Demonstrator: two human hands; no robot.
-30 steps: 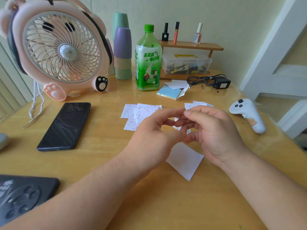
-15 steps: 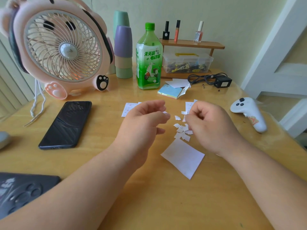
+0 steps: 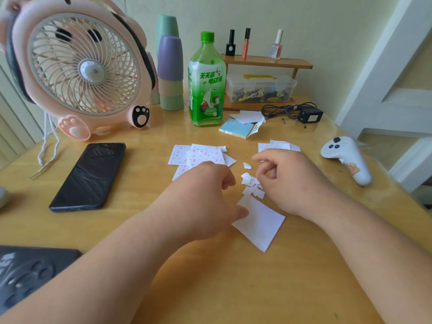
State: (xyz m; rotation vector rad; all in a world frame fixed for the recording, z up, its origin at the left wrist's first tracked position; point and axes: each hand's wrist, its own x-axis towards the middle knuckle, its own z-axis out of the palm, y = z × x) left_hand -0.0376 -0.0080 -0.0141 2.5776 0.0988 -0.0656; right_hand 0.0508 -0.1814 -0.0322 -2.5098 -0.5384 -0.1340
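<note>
White paper, torn small: the scraps [image 3: 251, 183] are lying in a loose heap on the table [image 3: 210, 277], between the two hands and just beyond the plain white square [image 3: 259, 223]. Left hand [image 3: 205, 190] is hovering just left of the heap with its fingers curled under and its thumb at the square's left edge. Its underside is hidden, so I can't tell if it's holding a bit. Right hand [image 3: 287, 181] is hovering just right of the heap, thumb and forefinger loosely curled with a gap and nothing showing between them. My read: the scraps are weighing almost nothing, limp, creasing easily, and likely scattering if the fan [image 3: 86, 69] is blowing. Best pinching one by its edge between fingertips, or sliding it clear of the heap first.
</note>
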